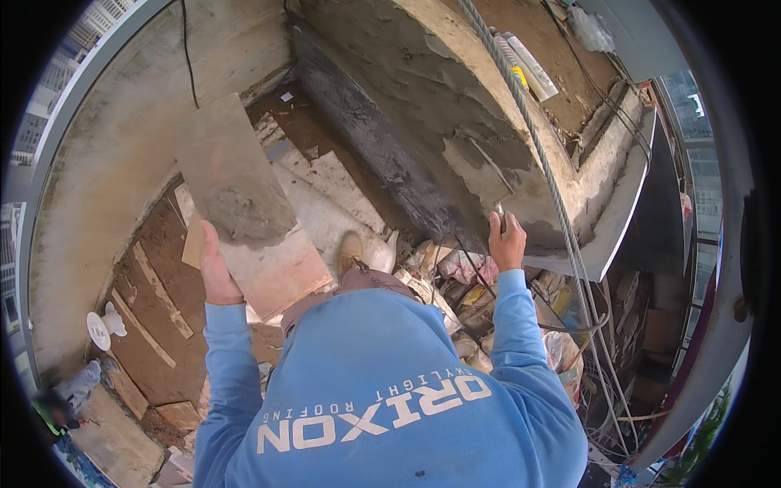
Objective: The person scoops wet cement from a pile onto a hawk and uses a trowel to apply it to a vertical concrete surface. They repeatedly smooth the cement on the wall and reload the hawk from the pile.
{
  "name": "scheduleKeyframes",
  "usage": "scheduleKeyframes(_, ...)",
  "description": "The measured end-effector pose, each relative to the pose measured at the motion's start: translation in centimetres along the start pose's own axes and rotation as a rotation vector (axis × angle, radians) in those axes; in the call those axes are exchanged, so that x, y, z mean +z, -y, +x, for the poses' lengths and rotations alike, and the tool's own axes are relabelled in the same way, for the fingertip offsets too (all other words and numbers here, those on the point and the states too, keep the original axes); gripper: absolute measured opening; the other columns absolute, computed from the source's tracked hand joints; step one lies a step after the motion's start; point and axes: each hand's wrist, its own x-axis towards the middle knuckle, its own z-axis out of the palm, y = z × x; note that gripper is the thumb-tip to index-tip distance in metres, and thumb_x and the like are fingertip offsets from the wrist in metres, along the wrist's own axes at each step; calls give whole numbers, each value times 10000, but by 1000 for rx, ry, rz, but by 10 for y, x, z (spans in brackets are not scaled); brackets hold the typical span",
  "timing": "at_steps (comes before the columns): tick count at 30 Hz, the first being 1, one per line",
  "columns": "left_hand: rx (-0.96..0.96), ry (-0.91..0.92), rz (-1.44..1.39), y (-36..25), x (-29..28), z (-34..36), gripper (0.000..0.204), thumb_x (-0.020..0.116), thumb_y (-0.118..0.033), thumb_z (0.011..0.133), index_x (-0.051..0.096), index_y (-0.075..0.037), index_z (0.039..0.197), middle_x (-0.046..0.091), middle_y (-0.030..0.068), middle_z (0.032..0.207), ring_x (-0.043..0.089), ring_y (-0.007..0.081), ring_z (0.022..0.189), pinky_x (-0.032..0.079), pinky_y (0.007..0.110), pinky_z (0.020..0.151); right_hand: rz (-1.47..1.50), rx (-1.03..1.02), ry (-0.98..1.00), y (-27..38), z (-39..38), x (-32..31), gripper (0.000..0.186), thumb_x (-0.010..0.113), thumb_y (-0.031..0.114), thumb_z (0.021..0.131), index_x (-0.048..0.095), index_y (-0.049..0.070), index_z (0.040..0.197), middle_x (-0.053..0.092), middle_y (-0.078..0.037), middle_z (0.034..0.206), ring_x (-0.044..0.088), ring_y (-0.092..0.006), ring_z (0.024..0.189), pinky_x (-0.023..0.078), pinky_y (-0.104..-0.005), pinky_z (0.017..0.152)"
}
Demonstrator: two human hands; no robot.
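On the left, my left hand [218, 264] grips the near left edge of a long flat board [277, 272], its fingers partly hidden underneath. A mound of wet grey mortar [244, 207] lies on the board, with more mortar smeared toward the far end. Over to the right, my right hand [507, 240] is closed round the handle of a trowel [493, 167]. The thin blade shows nearly edge-on, close to or touching the low wall [407, 89]. Rough grey mortar coats much of this wall's face, and a dark slab [366, 134] runs along its base.
Twisted ropes [537, 146] hang past the wall at my right. Cartridge-like tubes [529, 67] lie on top of it. Rubble and bags [472, 281] fill the floor by my boot [351, 250]. Wooden strips [142, 325] and a white spool [106, 325] lie left.
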Motion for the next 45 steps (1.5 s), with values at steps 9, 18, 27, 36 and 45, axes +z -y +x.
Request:
scheduleKeyframes(9,-85,301,106,16,88,63,545,430,-422,1058,420,-16,1421,532,122,1380,574,264,1214,518,446,988,397,-571,311,175,30,-74,353,652,299,938,677,8,1135,651,-164,856,637,-367,727,511,-424,647)
scheduleKeyframes(18,152,455,542,10,94,51,472,454,-353,1071,490,10,1370,565,46,1296,483,131,1213,357,291,1048,412,-644,146,198,51,-37,403,695,352,904,674,44,1163,638,-131,844,624,-338,678,493,-414,579)
scheduleKeyframes(27,-70,390,264,38,94,30,539,448,-395,1059,412,-18,1441,531,109,1393,530,234,1254,454,399,1044,424,-492,-233,194,84,3,385,784,246,831,659,39,1131,637,-119,926,640,-308,740,521,-401,625)
scheduleKeyframes(36,-21,53,13,0,21,32,593,429,-480,1042,401,-62,1461,513,125,1419,540,315,1250,461,467,1048,174,-22,-122,31,6,85,351,742,273,847,616,35,1072,612,-127,1029,651,-366,869,523,-459,705)
scheduleKeyframes(45,194,-206,83,-41,-24,-12,586,436,-471,1041,407,-68,1466,497,114,1445,513,313,1281,419,467,1088,-57,241,63,-41,-16,138,417,645,374,914,600,47,1168,604,-148,1152,627,-406,995,523,-496,795)
